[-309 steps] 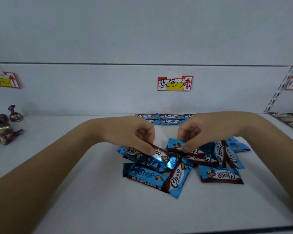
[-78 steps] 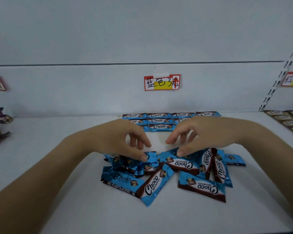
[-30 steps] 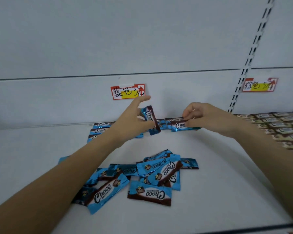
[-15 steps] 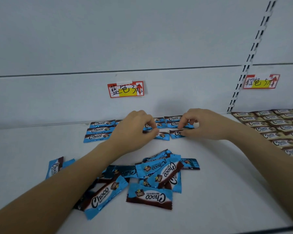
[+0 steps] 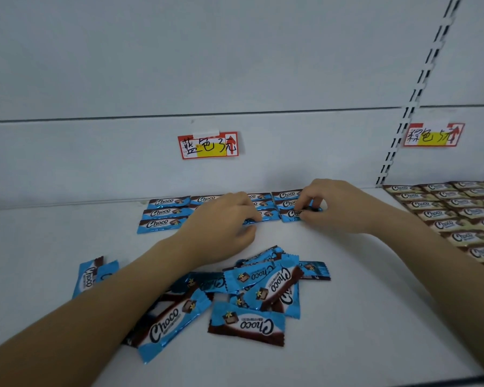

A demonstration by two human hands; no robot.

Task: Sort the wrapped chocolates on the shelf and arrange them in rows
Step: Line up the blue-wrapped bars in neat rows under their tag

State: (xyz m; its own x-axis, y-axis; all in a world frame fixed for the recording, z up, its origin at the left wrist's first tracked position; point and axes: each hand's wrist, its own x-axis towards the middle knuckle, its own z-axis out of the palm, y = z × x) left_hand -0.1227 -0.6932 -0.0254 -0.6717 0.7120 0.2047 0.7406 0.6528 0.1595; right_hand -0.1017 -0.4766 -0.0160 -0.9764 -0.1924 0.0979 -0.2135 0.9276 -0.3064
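Observation:
Blue Choco-wrapped chocolates lie in neat rows (image 5: 165,212) at the back of the white shelf (image 5: 361,317), three deep. My left hand (image 5: 221,222) reaches to the front row, its curled fingertips holding the left end of a blue chocolate (image 5: 264,215). Just to the right, my right hand (image 5: 330,205) pinches another blue chocolate (image 5: 292,215) at the row's right end. A loose pile of blue chocolates (image 5: 249,322) sits in front, partly under my left forearm. One stray blue chocolate (image 5: 87,277) lies at the left.
Rows of brown-wrapped chocolates (image 5: 444,213) fill the shelf section at the right, past a slotted upright (image 5: 403,127). A red and yellow label (image 5: 208,145) hangs on the back wall above the blue rows, and a second label (image 5: 433,134) hangs above the brown ones.
Both hands carried a blue chocolate each from the pile to the back and lowered them into the front row. In the last half second they barely moved.

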